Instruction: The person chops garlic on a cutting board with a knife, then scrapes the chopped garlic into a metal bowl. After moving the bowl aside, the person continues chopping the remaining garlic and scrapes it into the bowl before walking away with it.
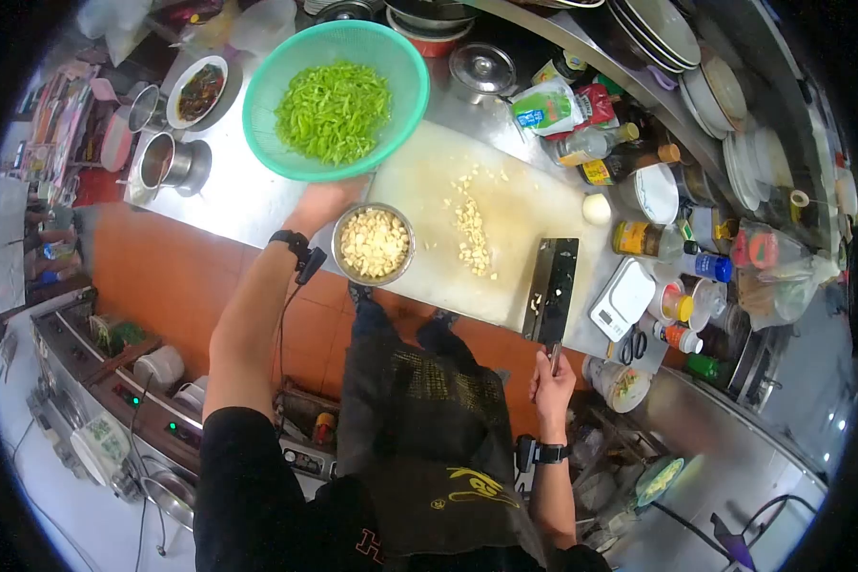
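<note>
My right hand (553, 381) is wrapped round the handle of a dark-bladed cleaver (550, 286), whose blade lies over the right part of the white cutting board (429, 172). A few pale bits stick to the blade. My left hand (329, 204) is blurred, between a metal bowl (375, 277) and the green colander (257, 114); its fingers cannot be made out. The bowl is full of chopped pale pieces, probably garlic (375, 242), and sits at the board's near left edge. More chopped pieces (470, 229) lie in a strip on the board. Sliced green peppers (334, 112) fill the colander.
A peeled onion-like bulb (597, 210) sits at the board's right edge. Beyond are a white kitchen scale (623, 298), black scissors (632, 345), bottles (629, 170) and jars. Metal cups (165, 162) and a dish of dark sauce (200, 92) stand left. Plates (663, 29) fill the shelf.
</note>
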The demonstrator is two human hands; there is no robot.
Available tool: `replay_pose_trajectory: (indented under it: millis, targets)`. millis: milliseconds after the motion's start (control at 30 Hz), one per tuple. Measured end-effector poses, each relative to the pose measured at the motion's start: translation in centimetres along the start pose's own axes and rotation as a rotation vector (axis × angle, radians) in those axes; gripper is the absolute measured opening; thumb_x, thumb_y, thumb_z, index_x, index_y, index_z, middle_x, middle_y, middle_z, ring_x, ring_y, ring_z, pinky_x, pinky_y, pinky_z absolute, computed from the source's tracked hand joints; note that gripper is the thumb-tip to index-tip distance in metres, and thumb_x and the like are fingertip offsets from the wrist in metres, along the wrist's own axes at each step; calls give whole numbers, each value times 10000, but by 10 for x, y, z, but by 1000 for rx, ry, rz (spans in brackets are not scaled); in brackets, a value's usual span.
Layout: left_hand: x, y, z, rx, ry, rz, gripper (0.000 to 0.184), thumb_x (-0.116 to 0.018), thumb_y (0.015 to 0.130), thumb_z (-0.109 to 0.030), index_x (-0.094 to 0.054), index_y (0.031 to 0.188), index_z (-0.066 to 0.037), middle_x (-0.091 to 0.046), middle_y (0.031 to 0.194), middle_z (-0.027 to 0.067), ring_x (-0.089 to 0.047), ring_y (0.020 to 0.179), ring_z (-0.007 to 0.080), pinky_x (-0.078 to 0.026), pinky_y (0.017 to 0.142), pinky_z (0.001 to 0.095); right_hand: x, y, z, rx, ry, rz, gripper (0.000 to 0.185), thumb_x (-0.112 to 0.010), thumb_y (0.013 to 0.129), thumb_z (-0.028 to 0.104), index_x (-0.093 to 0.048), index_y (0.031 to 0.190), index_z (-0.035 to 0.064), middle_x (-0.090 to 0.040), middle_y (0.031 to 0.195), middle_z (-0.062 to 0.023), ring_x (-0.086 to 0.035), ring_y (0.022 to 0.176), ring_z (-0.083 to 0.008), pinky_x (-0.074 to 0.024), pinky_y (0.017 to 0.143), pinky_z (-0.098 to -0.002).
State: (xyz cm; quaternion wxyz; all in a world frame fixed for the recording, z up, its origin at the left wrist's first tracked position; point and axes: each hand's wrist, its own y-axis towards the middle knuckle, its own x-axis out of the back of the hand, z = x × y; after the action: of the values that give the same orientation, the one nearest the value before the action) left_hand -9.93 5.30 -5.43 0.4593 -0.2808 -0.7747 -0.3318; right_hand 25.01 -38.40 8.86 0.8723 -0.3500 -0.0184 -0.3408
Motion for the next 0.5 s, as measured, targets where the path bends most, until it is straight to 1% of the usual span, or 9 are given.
replay_pose_trajectory:
  millis: [33,133,233,367,433,467,500]
  targets:
    - [-6,4,3,-43,-16,-2,167,-620,977,-134,-747,1074,-85,-755,1048,176,-720,965,392,-575,848,512,-6,-1,2,-22,-6,-19,178,-698,1079,229,-657,1108,59,-523,608,24,-483,433,-74,-363,391,-263]
    - [-11,7,4,62,228,302,102,-679,964,-183,-730,994,-100,-731,935,151,-731,895,357,-594,803,487,-20,-13,3,-48,-7,-29,173,-701,1070,222,-669,1121,60,-524,636,30,-497,443,-70,-369,390,-258]
    - [-16,11,5,-90,257,-35,110,-667,966,-195,-712,948,-97,-726,921,159,-724,856,357,-591,776,494,-38,-23,9,-48,-3,-48,174,-706,1069,220,-676,1127,58,-533,637,29,-498,446,-70,-370,393,-258]
    - [-29,19,9,-113,294,-34,102,-661,958,-162,-712,948,-74,-722,912,166,-724,868,369,-585,785,503,-56,-24,18,-72,42,-42,173,-716,1065,210,-663,1128,57,-527,610,37,-496,448,-66,-380,404,-253]
    - [-25,14,12,-124,198,46,109,-667,957,-159,-712,959,-61,-726,915,175,-730,879,366,-581,784,509,-61,-22,15,-87,41,-55,179,-720,1062,207,-664,1134,53,-526,609,39,-499,453,-64,-383,410,-252]
    - [-20,8,12,-127,152,89,113,-670,957,-158,-713,964,-54,-729,917,179,-733,885,365,-579,784,512,-65,-23,21,-133,40,-78,183,-731,1053,205,-662,1124,52,-528,620,44,-500,470,-58,-391,422,-250]
    - [-15,5,11,-34,97,94,116,-688,949,-153,-716,983,-45,-731,917,175,-736,879,353,-574,777,509,-66,-22,21,-112,40,-74,185,-722,1060,208,-666,1134,48,-530,621,41,-492,465,-58,-382,417,-248]
